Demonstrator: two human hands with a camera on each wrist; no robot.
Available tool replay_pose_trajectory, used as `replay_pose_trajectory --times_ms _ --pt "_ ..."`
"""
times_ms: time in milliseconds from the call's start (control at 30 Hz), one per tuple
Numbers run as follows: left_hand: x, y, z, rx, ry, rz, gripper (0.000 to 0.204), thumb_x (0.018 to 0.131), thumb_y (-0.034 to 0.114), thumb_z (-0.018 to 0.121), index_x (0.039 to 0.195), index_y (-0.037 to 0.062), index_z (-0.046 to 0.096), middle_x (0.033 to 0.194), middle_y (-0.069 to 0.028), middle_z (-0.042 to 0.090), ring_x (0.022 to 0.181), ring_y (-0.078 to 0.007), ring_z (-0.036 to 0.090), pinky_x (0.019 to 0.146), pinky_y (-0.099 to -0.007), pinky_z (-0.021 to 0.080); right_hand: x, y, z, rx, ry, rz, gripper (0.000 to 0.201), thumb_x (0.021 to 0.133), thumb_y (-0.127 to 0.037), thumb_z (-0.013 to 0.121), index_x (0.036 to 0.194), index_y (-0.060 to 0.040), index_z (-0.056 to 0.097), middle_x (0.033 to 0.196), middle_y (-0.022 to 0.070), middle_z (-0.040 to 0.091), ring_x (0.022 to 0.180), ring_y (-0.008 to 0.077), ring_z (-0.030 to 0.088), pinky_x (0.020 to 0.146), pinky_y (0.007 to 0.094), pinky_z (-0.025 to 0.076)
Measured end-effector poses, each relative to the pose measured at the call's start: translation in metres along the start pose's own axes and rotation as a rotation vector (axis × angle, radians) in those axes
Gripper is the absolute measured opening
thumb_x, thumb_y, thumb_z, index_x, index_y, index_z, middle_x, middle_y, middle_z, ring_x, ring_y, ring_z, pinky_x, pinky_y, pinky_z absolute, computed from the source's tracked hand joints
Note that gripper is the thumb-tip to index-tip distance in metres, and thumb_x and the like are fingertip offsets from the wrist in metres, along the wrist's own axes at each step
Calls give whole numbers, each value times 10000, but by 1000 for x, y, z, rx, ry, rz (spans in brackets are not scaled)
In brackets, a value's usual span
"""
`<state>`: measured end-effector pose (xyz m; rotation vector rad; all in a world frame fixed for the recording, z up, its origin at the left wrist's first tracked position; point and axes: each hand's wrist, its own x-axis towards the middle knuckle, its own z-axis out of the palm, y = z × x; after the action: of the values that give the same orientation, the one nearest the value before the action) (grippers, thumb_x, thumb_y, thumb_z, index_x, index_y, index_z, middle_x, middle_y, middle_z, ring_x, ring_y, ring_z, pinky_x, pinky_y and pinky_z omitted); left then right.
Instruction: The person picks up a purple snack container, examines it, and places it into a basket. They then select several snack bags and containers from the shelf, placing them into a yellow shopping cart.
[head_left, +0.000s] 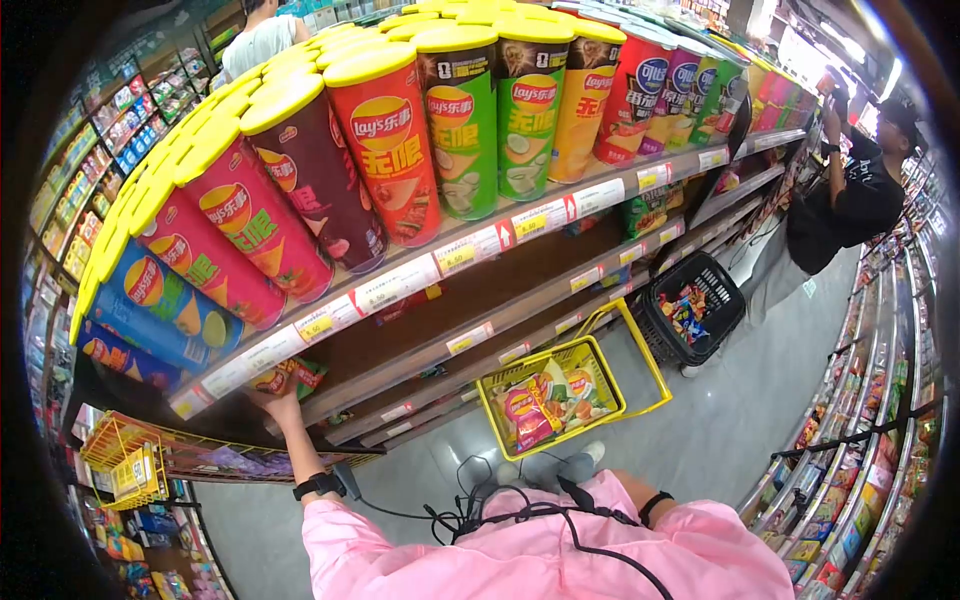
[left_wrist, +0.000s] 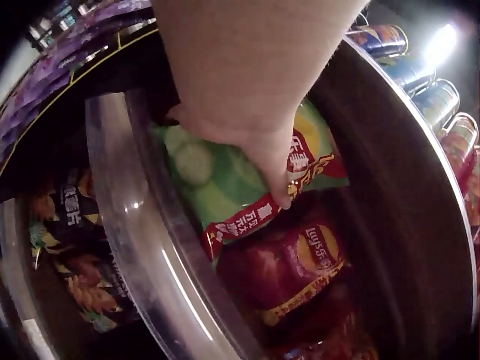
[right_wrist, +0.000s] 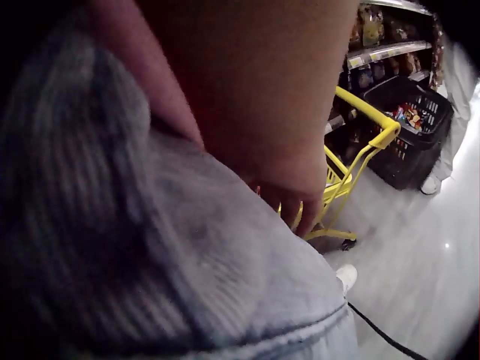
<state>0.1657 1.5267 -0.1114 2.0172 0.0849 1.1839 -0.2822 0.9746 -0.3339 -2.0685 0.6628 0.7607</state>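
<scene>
In the left wrist view my left hand [left_wrist: 251, 139] reaches into a low shelf and holds a green bag of Lay's potato chips [left_wrist: 217, 176], thumb across its front and the other fingers hidden behind. A red Lay's bag [left_wrist: 289, 262] lies just below it on the same shelf, behind a clear plastic front strip [left_wrist: 146, 225]. From the head view, the left hand [head_left: 280, 393] is under the bottom edge of the price rail. My right hand [right_wrist: 289, 187] hangs loosely at my side by the jeans, holding nothing; the head view hides it behind my body.
Chip canisters [head_left: 390, 140] with yellow lids crowd the top shelf. A yellow cart [head_left: 620, 400] with chip bags stands at my feet, a black basket [head_left: 695, 305] beyond it. Another person [head_left: 850, 190] stands in the aisle at right. A yellow wire basket [head_left: 125, 460] hangs at left.
</scene>
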Motion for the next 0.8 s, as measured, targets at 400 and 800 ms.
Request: replay_pose_trajectory --times_ms 400,800 --pt "3 60 -3 -394 52 -375 865 568 -39 728 1266 -13 218 1244 -131 344 1101 -221 379 952 -352 304 19 -10 8 -95 54 -116 309 770 -295 477 961 -81 593 852 63 608 763 200 572 678 347 445" --pt "-73 182 8 -539 -505 -431 825 568 18 742 1219 25 237 1154 -116 404 1048 -196 427 907 -334 355 71 -124 -75 205 254 -493 347 796 -234 504 1057 -5 514 914 98 592 853 161 556 737 268 440"
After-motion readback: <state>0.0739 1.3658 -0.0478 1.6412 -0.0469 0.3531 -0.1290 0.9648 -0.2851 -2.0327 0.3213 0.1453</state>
